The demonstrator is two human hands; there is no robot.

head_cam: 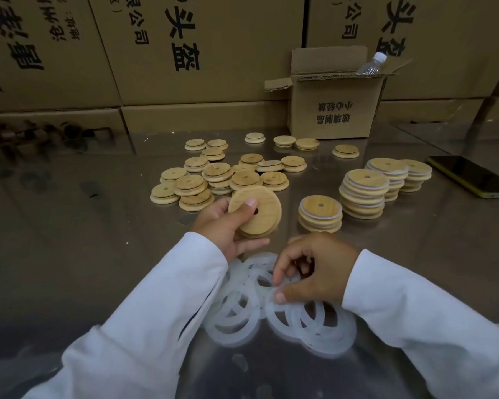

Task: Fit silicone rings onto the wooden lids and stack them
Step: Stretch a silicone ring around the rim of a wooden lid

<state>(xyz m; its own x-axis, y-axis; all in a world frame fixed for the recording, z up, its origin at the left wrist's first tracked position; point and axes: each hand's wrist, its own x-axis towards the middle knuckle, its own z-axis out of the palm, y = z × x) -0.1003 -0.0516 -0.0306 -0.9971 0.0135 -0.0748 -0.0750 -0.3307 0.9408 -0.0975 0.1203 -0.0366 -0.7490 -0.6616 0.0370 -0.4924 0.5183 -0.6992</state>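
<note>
My left hand (225,226) grips a round wooden lid (261,213) with a centre hole, tilted above the steel table (84,240). My right hand (314,269) pinches a translucent silicone ring (274,290) at the top of a loose pile of rings (277,309) near the front. Several bare wooden lids (213,175) lie scattered behind my left hand. To the right stand stacks of lids with white rings fitted: a short stack (320,214), a taller one (363,192) and two more (401,175) behind it.
An open small cardboard box (333,108) with a plastic bottle (370,64) in it stands at the back. Large cartons (185,53) wall off the rear. A phone (470,175) lies at the right edge.
</note>
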